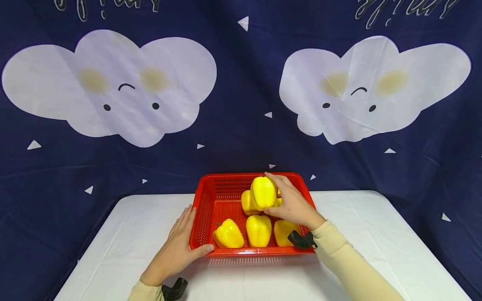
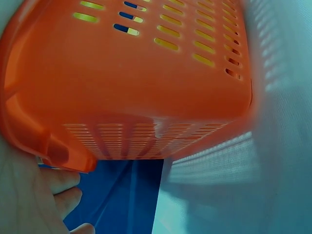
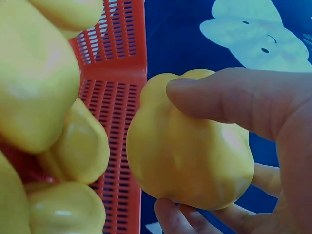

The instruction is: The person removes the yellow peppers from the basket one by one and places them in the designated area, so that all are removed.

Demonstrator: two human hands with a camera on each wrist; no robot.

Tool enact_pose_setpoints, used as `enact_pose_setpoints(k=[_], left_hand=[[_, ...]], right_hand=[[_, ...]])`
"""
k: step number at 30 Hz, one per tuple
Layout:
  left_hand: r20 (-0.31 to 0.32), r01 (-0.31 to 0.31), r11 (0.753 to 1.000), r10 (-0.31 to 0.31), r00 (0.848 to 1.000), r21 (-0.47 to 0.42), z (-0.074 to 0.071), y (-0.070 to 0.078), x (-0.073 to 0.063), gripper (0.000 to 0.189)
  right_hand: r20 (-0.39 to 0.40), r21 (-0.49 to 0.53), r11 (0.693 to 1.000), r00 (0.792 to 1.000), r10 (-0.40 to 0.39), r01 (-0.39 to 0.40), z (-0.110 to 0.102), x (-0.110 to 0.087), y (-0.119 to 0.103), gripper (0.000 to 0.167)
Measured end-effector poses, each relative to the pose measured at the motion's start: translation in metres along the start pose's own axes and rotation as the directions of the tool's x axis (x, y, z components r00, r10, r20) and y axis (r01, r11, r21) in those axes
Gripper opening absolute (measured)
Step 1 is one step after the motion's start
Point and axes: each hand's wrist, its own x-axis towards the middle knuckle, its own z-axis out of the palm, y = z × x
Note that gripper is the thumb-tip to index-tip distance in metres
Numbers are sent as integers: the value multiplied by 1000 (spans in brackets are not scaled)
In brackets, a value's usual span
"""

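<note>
In the head view my right hand (image 1: 295, 205) grips a yellow bell pepper (image 1: 263, 193) above the back right part of a red plastic basket (image 1: 226, 252). The right wrist view shows the thumb on one side of this bell pepper (image 3: 190, 146) and fingers on the other. My left hand (image 1: 177, 246) rests against the basket's front left corner, its fingers straight along the left side and the thumb on the front rim. More yellow bell peppers lie in the basket, among them one at front left (image 1: 229, 234) and one at front middle (image 1: 259, 231). Others are partly hidden by my right hand.
The basket stands on a white-covered table (image 1: 124, 242). Behind the table hangs a dark blue cloth (image 1: 241, 125) printed with white clouds. Black wrist mounts sit on the left wrist (image 1: 175, 289) and the right wrist (image 1: 302, 240).
</note>
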Motion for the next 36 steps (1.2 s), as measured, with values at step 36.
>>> enact_pose_setpoints(k=[36], left_hand=[[-11,-9,1000,8,1000,-15,1,-3,0,110]], right_hand=[[-123,-35,993,987,107,-112,-63,-44,48,95]])
